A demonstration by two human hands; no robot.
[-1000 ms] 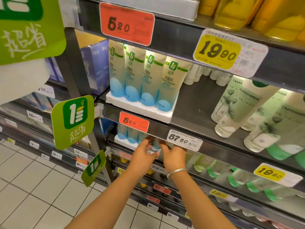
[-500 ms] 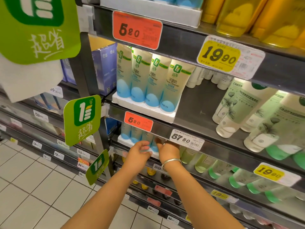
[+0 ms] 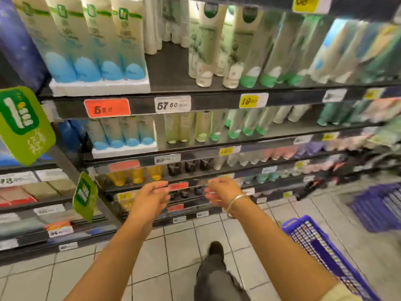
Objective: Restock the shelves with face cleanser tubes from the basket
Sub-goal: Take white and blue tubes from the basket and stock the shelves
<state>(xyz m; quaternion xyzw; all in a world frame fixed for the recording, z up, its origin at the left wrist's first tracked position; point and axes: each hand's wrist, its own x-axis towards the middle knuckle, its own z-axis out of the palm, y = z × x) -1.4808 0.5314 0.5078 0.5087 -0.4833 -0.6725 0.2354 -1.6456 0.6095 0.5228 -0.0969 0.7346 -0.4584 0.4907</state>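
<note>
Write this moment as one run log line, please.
left hand: empty, off shelf | right hand: empty, off shelf | blue-capped tubes: in white tray | basket: floor, right

An orange price tag [image 3: 107, 107] reading 520 sits on the upper shelf edge, with a white tag [image 3: 172, 104] marked 5760 to its right and a yellow tag [image 3: 253, 100] further right. Green-capped tubes [image 3: 249, 68] and white-capped bottles [image 3: 204, 59] stand on the right of that shelf. A green hanging sign [image 3: 23, 124] juts out at far left, a smaller one [image 3: 84, 195] below it. Yellow tubes [image 3: 135, 175] fill a lower shelf. A dark shoe [image 3: 216, 249] rests on the pale floor tiles [image 3: 180, 250].
</note>
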